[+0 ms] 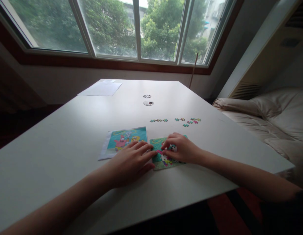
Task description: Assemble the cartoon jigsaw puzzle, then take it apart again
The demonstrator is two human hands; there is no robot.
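Note:
A partly assembled cartoon jigsaw puzzle (pixel 160 160) lies on the white table (pixel 68 140) near its front edge. My left hand (pixel 131 161) rests flat beside the puzzle's left edge, fingers stretched out and touching it. My right hand (pixel 182 148) lies on top of the puzzle, fingers curled and pressed down on a small piece; whether it grips the piece is unclear. A printed reference picture (pixel 124 140) of the same cartoon lies just left of the puzzle, above my left hand.
Several loose puzzle pieces (pixel 188 121) are scattered farther back on the table. Two round cable grommets (pixel 148 102) sit mid-table, a sheet of paper (pixel 100 88) at the far left. A cushioned sofa (pixel 271 117) stands right of the table. Windows behind.

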